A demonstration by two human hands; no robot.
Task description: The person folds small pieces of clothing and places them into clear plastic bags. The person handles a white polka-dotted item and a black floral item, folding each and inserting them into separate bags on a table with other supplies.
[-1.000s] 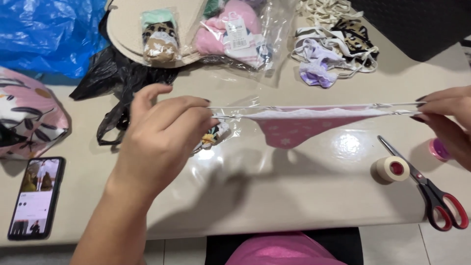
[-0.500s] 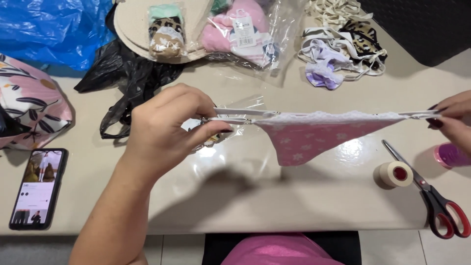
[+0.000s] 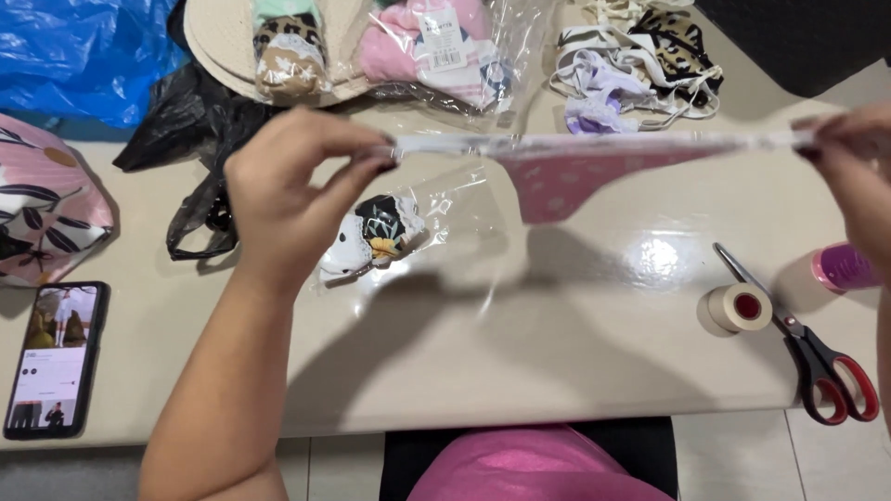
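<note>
Left hand (image 3: 283, 190): raised over the bench (image 3: 557, 343), fingers pinched on the left end of the brief's white waistband.
Right hand (image 3: 854, 167): at the right edge of the view, fingertips pinched on the right end of the same band; partly cut off.
Brief (image 3: 561, 176): pink with pale dots, white lace top; stretched taut between both hands, held above the bench, its point hanging down; blurred.
Clear bag (image 3: 390, 227): on the bench below the left hand, holding a dark floral piece with white lace.
Tape roll (image 3: 736, 308): right, just beside the scissors.
Scissors (image 3: 817, 353): red and black handles, near right.
Pink roll (image 3: 843, 267): right edge.
Phone (image 3: 54, 360): near left, screen lit.
Packed garments (image 3: 436, 51): far centre.
Loose pile (image 3: 631, 65): far right.
Black bag (image 3: 195, 130): far left.
</note>
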